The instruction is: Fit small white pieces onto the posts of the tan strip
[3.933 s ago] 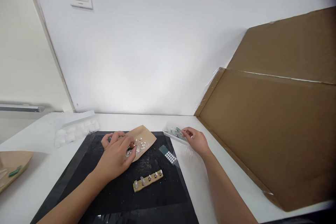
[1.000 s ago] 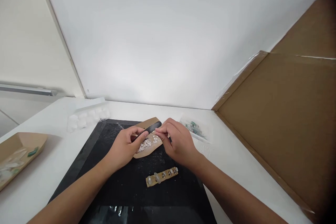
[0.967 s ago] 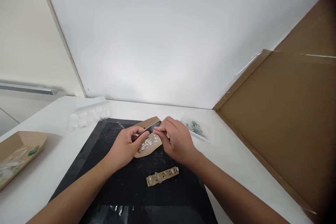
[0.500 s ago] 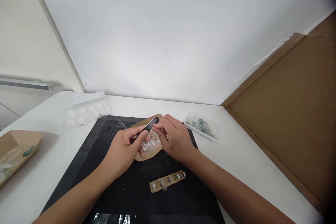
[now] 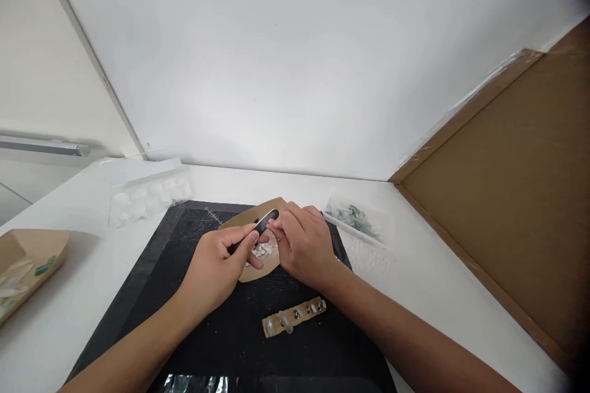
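Note:
My left hand (image 5: pixel 216 264) is closed around a slim black file-like stick (image 5: pixel 266 220) that points up and to the right. My right hand (image 5: pixel 302 244) is pinched against the stick's tip, holding something too small to make out. Both hands hover over a brown paper tray (image 5: pixel 251 275) with several small white pieces (image 5: pixel 260 251) in it. The tray lies on a black mat (image 5: pixel 207 331). In front of the hands lies a tan strip (image 5: pixel 294 317) that carries several small clear and metallic pieces.
A clear tray (image 5: pixel 357 219) with green and clear bits sits right of the mat. A clear plastic blister pack (image 5: pixel 144 194) lies at the back left. A brown paper tray (image 5: pixel 27 264) stands at the far left edge. A large cardboard sheet (image 5: pixel 507 184) leans on the right.
My right hand left the clear tray on the right and joined my left hand at the stick over the brown tray. In the last second both hands barely moved; the view shifted slightly.

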### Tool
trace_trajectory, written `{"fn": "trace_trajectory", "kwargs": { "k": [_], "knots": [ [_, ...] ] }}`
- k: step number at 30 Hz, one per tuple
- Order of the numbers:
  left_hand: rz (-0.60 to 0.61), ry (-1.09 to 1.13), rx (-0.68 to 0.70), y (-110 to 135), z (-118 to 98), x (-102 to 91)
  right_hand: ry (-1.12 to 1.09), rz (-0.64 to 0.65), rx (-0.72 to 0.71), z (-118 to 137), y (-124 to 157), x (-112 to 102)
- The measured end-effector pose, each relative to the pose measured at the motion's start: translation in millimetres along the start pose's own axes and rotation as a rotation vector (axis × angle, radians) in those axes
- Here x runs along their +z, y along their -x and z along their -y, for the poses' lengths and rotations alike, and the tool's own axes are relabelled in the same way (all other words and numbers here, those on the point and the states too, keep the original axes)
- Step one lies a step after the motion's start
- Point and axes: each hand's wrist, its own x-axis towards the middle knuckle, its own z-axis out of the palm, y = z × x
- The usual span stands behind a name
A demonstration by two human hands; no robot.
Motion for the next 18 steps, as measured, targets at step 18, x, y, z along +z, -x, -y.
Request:
{"fn": "trace_trajectory", "kwargs": {
  "k": [18],
  "knots": [
    [-0.1,-0.182,0.189,6.6,-3.3,1.8,0.033,0.037,-0.011,5.1,-8.0,-5.4]
  ]
}}
